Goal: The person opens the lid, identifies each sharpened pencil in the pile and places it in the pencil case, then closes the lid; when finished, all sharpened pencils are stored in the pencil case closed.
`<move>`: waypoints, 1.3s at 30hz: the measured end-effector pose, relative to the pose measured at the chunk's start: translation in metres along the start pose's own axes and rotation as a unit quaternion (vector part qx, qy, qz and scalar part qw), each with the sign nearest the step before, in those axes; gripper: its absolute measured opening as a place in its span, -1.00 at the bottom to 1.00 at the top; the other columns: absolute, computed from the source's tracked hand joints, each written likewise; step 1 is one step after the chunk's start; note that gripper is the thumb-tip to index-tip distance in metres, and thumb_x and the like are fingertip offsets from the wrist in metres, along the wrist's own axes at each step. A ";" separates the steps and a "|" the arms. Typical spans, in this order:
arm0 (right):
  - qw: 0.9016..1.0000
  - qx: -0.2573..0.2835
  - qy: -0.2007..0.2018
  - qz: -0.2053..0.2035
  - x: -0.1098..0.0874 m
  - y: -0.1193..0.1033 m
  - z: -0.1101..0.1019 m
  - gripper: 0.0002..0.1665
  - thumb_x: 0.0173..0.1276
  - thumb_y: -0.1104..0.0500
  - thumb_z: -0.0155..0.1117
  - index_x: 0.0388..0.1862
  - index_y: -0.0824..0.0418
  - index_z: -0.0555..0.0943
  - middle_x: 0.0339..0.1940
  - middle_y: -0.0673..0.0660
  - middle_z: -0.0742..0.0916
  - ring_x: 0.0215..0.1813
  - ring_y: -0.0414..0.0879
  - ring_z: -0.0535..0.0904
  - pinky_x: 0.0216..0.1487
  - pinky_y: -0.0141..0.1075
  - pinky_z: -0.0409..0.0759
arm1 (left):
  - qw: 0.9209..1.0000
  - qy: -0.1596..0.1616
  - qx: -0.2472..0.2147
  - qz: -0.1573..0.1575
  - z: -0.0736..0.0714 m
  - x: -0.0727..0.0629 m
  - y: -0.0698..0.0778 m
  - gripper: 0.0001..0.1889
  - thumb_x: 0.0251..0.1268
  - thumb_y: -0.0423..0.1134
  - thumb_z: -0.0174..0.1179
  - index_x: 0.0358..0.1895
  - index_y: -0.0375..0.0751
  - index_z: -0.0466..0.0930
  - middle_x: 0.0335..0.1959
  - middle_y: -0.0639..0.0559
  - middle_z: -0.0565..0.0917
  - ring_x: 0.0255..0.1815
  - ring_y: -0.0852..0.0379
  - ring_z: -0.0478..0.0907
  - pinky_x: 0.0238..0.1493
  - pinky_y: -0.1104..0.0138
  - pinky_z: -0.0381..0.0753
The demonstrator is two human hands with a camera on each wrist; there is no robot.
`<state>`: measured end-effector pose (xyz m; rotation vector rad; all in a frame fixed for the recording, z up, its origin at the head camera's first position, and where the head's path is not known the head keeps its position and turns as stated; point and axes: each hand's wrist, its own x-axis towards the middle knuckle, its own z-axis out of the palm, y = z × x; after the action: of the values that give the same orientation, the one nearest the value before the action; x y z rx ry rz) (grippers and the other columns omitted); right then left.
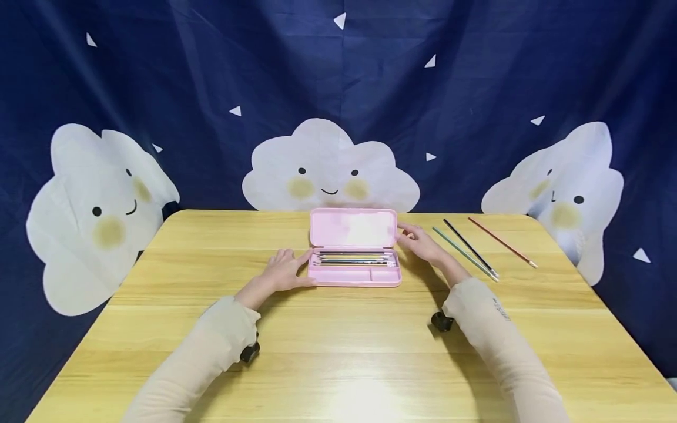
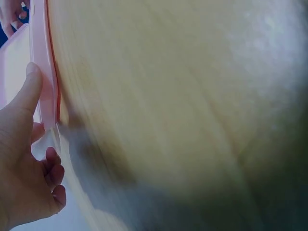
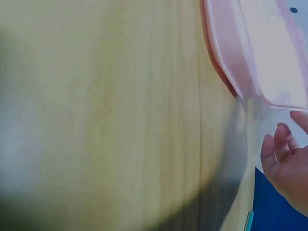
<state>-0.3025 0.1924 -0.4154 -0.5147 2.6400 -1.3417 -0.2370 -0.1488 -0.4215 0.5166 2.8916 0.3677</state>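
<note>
A pink pencil case (image 1: 338,275) lies open on the table, its lid (image 1: 338,228) raised at the back. Several pencils (image 1: 351,259) lie side by side in the long rear compartment. My left hand (image 1: 282,271) holds the case's left end, thumb at the front corner and a finger farther back. In the left wrist view, the thumb of that hand (image 2: 24,163) lies against the case wall (image 2: 47,96) while the other fingers curl beside it. At the lid's right edge is my right hand (image 1: 420,244); in the right wrist view its fingertips reach the lid (image 3: 274,53), fingers loosely bent.
To the right of my right hand lie a green pencil (image 1: 460,251), a black pencil (image 1: 468,244) and a red pencil (image 1: 499,241) on the wooden table (image 1: 338,335). A dark blue curtain (image 1: 455,117) with clouds hangs behind the table's far edge.
</note>
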 end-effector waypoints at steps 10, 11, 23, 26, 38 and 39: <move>0.999 -0.001 0.021 -0.043 -0.028 -0.005 -0.001 -0.54 0.50 0.17 -0.23 0.10 0.53 0.39 -0.02 0.43 0.46 0.01 0.24 0.35 -0.01 -0.11 0.32 | 1.000 -0.001 0.014 -0.006 0.003 -0.003 -0.002 -0.11 0.07 0.29 0.10 0.43 0.00 0.00 -0.09 -0.33 0.35 -0.10 -0.14 0.23 -0.08 0.03 0.25; 0.999 -0.007 0.020 -0.046 -0.030 -0.006 -0.002 -0.56 0.49 0.19 -0.23 0.07 0.53 0.41 -0.05 0.41 0.47 0.00 0.20 0.35 -0.01 -0.13 0.31 | 1.000 -0.002 0.012 -0.004 0.004 -0.003 -0.002 -0.10 0.07 0.29 0.09 0.43 -0.03 0.00 -0.10 -0.33 0.35 -0.11 -0.14 0.23 -0.08 0.03 0.25; 0.994 -0.078 -0.057 -0.053 -0.043 -0.012 0.005 -0.43 0.29 0.13 0.18 0.19 0.41 0.37 -0.11 0.29 0.33 -0.27 0.00 0.28 -0.22 -0.26 0.30 | 0.996 0.019 -0.086 0.018 0.003 -0.004 -0.014 -0.04 0.00 0.29 0.16 0.44 0.01 -0.05 -0.10 -0.23 0.33 -0.09 -0.10 0.20 -0.12 0.13 0.18; 0.990 -0.094 -0.087 -0.056 -0.044 -0.012 0.007 -0.24 0.27 0.11 0.20 0.34 0.40 0.18 -0.08 0.30 0.27 -0.25 0.04 0.29 -0.23 -0.28 0.30 | 0.996 0.030 -0.077 0.038 0.004 -0.003 -0.014 -0.22 0.17 0.27 0.02 0.42 0.05 0.05 -0.19 -0.12 0.33 -0.20 -0.01 0.18 -0.22 0.21 0.14; 0.983 -0.100 -0.155 -0.010 -0.042 -0.011 0.004 -0.16 0.30 0.06 0.17 0.41 0.33 0.05 -0.17 0.28 0.30 -0.19 0.05 0.20 -0.21 -0.22 0.23 | 0.996 0.025 -0.083 0.029 0.000 0.004 -0.010 -0.22 0.15 0.20 0.09 0.40 -0.01 0.10 -0.28 -0.11 0.28 -0.25 -0.02 0.13 -0.30 0.27 0.08; 0.982 -0.099 -0.163 0.001 -0.042 -0.012 0.004 -0.15 0.30 0.04 0.16 0.42 0.31 0.03 -0.18 0.26 0.29 -0.18 0.05 0.19 -0.19 -0.21 0.22 | 0.996 0.020 -0.085 0.028 0.000 0.004 -0.009 -0.22 0.14 0.20 0.09 0.40 -0.01 0.10 -0.29 -0.11 0.28 -0.26 -0.02 0.13 -0.30 0.27 0.07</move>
<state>-0.2595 0.1984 -0.4095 -0.6905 2.5069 -0.9051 -0.2441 -0.1557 -0.4241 0.5688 2.8538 0.6330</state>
